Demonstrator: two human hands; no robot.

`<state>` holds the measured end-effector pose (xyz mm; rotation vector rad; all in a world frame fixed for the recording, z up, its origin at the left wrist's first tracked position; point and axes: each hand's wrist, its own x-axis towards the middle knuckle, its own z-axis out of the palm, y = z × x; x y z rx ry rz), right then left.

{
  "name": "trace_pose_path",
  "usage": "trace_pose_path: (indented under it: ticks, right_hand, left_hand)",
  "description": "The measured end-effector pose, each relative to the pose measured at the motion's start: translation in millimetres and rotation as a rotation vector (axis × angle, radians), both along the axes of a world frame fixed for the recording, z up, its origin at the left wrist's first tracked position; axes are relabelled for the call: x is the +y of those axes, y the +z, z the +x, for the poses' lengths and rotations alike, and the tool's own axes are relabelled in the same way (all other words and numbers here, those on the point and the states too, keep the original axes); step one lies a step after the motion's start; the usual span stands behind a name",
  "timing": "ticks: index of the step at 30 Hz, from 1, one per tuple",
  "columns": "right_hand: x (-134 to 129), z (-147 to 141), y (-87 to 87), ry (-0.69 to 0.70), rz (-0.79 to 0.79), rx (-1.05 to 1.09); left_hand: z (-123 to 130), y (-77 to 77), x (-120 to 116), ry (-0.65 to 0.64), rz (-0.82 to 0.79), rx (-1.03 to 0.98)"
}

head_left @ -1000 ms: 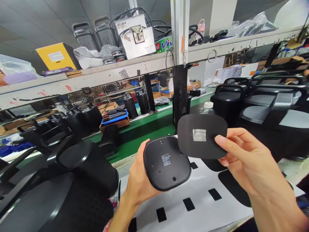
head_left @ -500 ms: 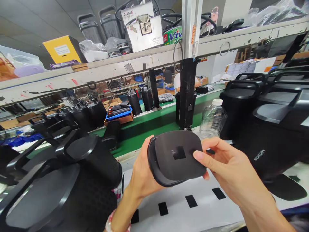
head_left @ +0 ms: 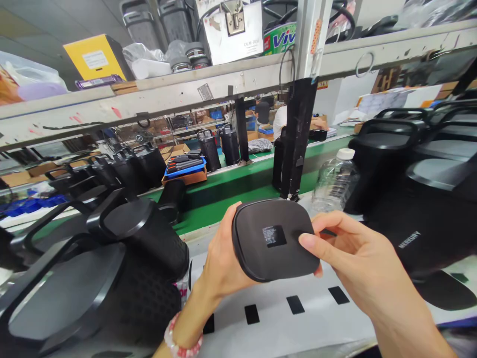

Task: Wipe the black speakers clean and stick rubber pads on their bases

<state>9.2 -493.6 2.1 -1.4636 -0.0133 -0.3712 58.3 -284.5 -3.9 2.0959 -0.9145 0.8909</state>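
My left hand (head_left: 220,258) is wrapped around the left side of a black rounded case (head_left: 238,256), whose flat end faces me; its body behind is hidden. Over that end lies a thin black rounded pad (head_left: 283,263) with a small square printed label (head_left: 274,235) near its middle. The pad sits within the rim on the left. My right hand (head_left: 357,263) pinches the pad's right edge between thumb and fingers, the thumb on its face. Below, a white sheet (head_left: 272,330) carries a row of small black square stickers (head_left: 295,305).
Large black speakers with handles stand at left (head_left: 137,228) and right (head_left: 421,223). A clear plastic bottle (head_left: 335,181) is behind my right hand. A green conveyor (head_left: 223,191) runs beyond, under a cluttered shelf (head_left: 167,97). A person (head_left: 279,122) sits farther back.
The pad has shifted left and lined up with the case's rim; before, it lay askew with a gap on the left. Its label shows more clearly. My view has shifted slightly.
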Motion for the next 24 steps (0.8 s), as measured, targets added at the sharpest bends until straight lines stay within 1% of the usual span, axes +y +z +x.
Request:
trace_pose_path:
  ticks: [7, 13, 18, 24]
  right_hand:
    - [2.7, -0.5, 3.2, -0.016, -0.021, -0.024]
    - [3.9, -1.6, 4.8, -0.022, -0.009, -0.014]
    - [2.9, -3.1, 4.0, -0.032, -0.037, -0.018]
    - [3.3, -5.7, 8.0, -0.007, -0.069, -0.028]
  left_hand:
    - [0.4, -3.6, 0.8, 0.018, 0.008, 0.003]
    - [0.4, -2.4, -0.1, 0.002, 0.006, -0.013]
    - [0.5, -4.2, 0.1, -0.006, 0.011, -0.038]
    - [1.9, -7.6, 0.3, -0.007, 0.029, -0.081]
